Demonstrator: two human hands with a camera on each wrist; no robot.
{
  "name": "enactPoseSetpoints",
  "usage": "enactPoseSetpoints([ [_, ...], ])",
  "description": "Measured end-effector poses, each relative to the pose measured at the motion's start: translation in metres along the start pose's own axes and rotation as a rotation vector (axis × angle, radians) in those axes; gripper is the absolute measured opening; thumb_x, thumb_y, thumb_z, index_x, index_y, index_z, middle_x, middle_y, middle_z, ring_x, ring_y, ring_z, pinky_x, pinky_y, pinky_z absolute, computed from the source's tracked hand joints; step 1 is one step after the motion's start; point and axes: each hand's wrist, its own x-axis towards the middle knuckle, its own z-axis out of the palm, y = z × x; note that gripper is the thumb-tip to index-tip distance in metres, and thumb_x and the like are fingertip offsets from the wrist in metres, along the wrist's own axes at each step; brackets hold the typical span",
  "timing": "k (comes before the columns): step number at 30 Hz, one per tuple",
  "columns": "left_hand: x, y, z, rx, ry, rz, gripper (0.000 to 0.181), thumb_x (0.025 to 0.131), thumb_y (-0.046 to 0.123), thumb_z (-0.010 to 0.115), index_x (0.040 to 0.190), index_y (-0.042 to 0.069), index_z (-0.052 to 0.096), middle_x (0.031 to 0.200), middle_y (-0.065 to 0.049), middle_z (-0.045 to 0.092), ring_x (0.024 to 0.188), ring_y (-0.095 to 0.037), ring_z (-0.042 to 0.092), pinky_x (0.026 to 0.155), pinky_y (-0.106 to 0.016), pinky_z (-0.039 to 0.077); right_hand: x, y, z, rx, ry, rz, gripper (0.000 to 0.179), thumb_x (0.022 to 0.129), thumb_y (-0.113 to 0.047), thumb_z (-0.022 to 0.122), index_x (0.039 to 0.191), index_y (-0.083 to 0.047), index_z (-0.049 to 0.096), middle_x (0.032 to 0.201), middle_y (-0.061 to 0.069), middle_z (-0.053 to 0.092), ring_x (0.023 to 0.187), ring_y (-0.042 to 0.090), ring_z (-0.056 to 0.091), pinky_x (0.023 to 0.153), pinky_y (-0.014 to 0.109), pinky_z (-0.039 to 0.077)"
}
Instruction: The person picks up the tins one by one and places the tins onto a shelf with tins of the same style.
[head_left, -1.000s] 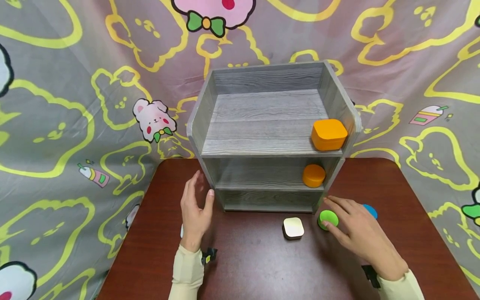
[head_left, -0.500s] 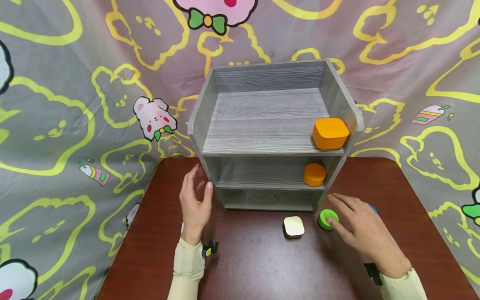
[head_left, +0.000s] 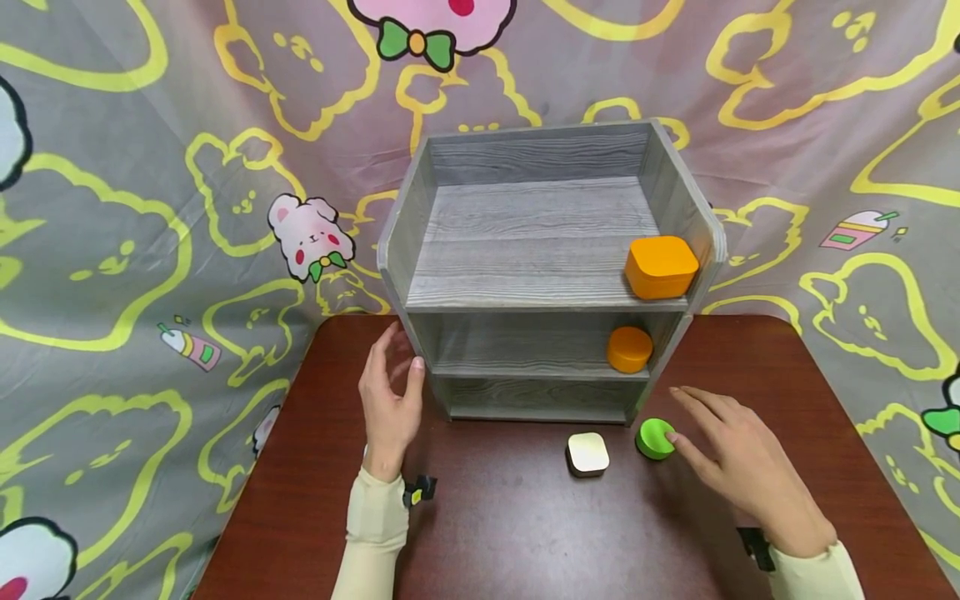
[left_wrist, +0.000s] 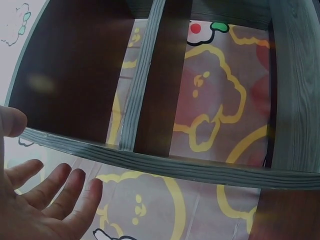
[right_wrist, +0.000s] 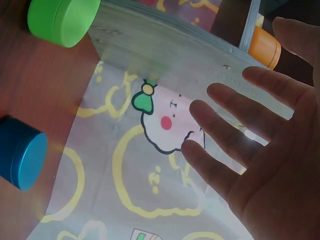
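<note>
My left hand (head_left: 392,408) is beside the left side of a grey wooden shelf (head_left: 525,250), thumb and fingers spread apart; whether it touches the shelf cannot be told. In the left wrist view the fingers (left_wrist: 65,200) are loosely bent with nothing in them. To the right, my right hand (head_left: 738,454) hovers with fingers extended. Its thumb tip is close to a round green tin (head_left: 654,439) on the table. A round blue tin (right_wrist: 25,152) shows in the right wrist view, but the right hand hides it in the head view.
A square tin with a pale lid (head_left: 587,455) stands in front of the shelf. On the upper shelf sits an orange square tin (head_left: 662,268), and on the middle one an orange round tin (head_left: 628,350). A patterned cloth (head_left: 112,250) surrounds the brown table (head_left: 510,517).
My right hand has drifted to the right, away from the green tin, and now covers the blue tin in the head view. The left hand has barely moved.
</note>
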Motion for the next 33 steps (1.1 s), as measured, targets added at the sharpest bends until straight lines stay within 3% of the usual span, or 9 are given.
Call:
enactPoseSetpoints([
  [9,0.003,-0.002,0.005,-0.04,0.013,0.002,0.047,0.096,0.0,0.067,0.142,0.001,0.059,0.125,-0.02,0.069,0.114,-0.021,0.066,0.093,-0.015,0.056,-0.003,0.008,-0.003,-0.001,0.024,-0.018,0.058,0.082,-0.021,0.082,0.135,-0.004,0.065,0.129,0.018,0.069,0.11,0.041,0.064,0.088,0.059,0.049],
  [18,0.005,0.001,0.009,-0.054,0.022,-0.014,0.043,0.096,-0.001,0.066,0.139,-0.001,0.061,0.118,-0.022,0.069,0.108,-0.018,0.065,0.09,-0.013,0.056,-0.007,0.016,-0.003,-0.008,0.02,0.026,0.064,0.077,-0.019,0.087,0.136,-0.005,0.064,0.129,0.018,0.068,0.111,0.042,0.063,0.089,0.061,0.049],
  [33,0.009,0.0,0.013,-0.08,0.034,-0.035,0.041,0.097,-0.002,0.064,0.138,0.001,0.062,0.12,-0.021,0.071,0.108,-0.013,0.065,0.089,-0.013,0.056,-0.015,0.033,0.0,-0.014,-0.005,0.099,0.064,0.082,-0.02,0.086,0.139,-0.004,0.061,0.131,0.02,0.066,0.112,0.044,0.062,0.089,0.061,0.049],
])
